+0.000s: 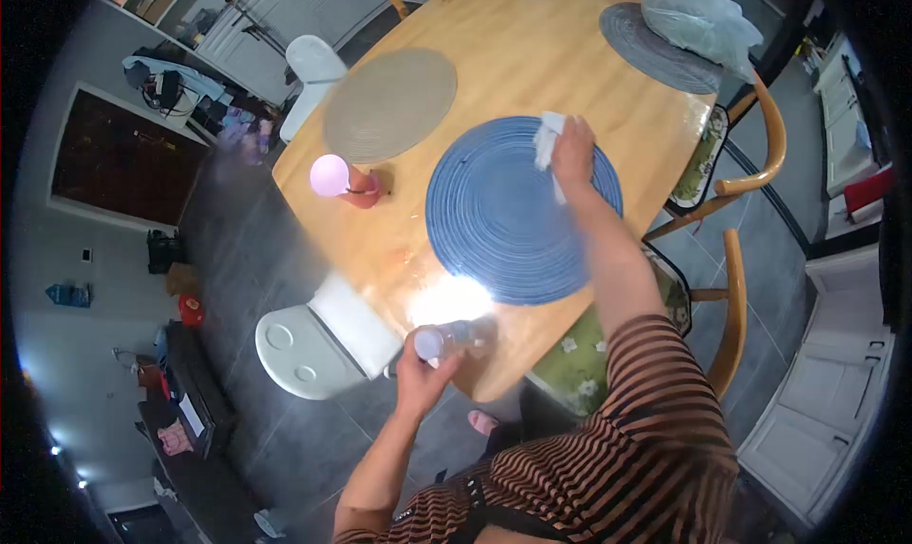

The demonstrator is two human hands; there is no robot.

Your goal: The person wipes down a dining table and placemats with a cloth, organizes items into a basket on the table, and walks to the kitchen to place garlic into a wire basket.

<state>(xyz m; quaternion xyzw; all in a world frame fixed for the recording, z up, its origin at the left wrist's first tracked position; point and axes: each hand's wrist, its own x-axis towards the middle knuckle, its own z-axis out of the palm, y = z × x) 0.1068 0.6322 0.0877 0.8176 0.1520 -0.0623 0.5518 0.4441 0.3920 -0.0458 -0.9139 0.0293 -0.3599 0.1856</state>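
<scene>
My left hand (425, 377) is closed around a clear plastic bottle (454, 336) with a pale cap, at the near end of the wooden table (518, 78). My right hand (573, 154) reaches across to the far right part of a round blue placemat (503, 211). Its fingers hold a crumpled white tissue (547, 141) against the mat. Part of the tissue is hidden under the hand. Left of the mat stands a reddish cup (363, 190) with a round pink top (330, 175).
A beige placemat (391, 105) lies farther back. At the far right, a plastic bag (701, 21) rests on a grey placemat (635, 45). A white chair (318, 346) and wooden chairs (733, 306) stand close around the table. Bright glare (449, 300) covers part of the tabletop.
</scene>
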